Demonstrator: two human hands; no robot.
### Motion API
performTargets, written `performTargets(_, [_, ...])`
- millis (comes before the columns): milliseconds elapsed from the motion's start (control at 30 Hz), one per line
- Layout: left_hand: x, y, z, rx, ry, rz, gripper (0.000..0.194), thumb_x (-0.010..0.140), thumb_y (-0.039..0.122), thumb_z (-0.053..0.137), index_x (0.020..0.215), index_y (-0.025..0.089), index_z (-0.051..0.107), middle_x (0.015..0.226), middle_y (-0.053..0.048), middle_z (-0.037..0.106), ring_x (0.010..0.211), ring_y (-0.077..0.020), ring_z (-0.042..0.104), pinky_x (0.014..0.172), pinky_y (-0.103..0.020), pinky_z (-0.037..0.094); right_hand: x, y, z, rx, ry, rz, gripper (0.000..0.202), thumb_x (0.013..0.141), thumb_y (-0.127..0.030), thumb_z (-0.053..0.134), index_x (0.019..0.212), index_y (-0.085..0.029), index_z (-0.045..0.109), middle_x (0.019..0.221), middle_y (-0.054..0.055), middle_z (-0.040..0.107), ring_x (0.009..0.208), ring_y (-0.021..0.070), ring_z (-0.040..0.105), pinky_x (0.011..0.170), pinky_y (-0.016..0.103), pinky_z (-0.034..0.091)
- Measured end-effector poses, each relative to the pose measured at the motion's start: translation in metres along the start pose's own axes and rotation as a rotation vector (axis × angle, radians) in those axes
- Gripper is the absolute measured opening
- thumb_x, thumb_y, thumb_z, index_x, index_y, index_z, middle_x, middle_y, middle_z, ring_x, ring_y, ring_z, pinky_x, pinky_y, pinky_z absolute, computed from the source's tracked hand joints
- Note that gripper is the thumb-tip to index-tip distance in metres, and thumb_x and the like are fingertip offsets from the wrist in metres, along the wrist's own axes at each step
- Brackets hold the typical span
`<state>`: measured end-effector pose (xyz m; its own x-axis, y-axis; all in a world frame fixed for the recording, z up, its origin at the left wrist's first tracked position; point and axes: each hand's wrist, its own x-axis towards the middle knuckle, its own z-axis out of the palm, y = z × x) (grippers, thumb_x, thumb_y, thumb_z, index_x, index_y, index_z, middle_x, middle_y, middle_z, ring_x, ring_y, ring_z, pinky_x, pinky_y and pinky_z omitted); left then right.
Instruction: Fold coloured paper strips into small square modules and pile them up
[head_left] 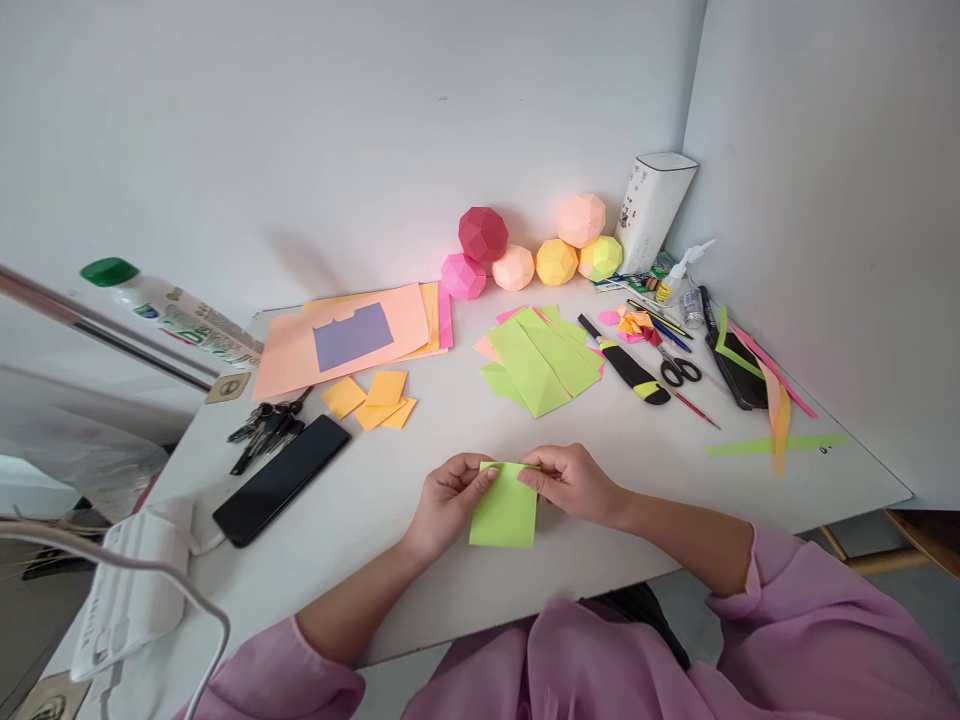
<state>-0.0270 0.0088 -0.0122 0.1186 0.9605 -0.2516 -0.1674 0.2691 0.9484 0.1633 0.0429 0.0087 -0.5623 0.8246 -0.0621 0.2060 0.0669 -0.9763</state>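
Both hands pinch a small green paper (pixel 504 518) along its far edge, above the table's near side.

The left hand (pixel 453 503) grips its 11 o'clock corner and the right hand (pixel 573 482) its 1 o'clock corner, thumbs uppermost, probably to keep that edge even. Green sheets (pixel 534 365) lie at 12 o'clock, likely there for easy reach; orange squares (pixel 386 388) sit between 10 and 11. The cutter (pixel 632 372) and scissors (pixel 681 371) lie between 1 and 2, seemingly kept off the working space. Farther off at 12, faceted paper balls (pixel 556 262) line the wall (pixel 375 120), which perhaps stops them rolling. The white table (pixel 397 460) also bears a phone (pixel 282 482) towards 9 o'clock; a green-capped bottle (pixel 191 318) stands at 10.
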Motion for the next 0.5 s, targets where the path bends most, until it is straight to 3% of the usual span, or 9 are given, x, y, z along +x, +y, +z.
performTargets(500, [-0.0005,0.0027,0.0039,0.01,-0.067,-0.059,0.023,0.073,0.037,0.064,0.08,0.015,0.06,0.065,-0.002,0.069,0.055,-0.0115,0.06,0.049,-0.021,0.045,0.0,0.0014,0.0011,-0.058,-0.022,-0.053,0.023,0.082,-0.033,0.05,0.08,-0.013,0.061,0.055,-0.003,0.048,0.048,0.0069,0.038,0.045,0.019,0.03])
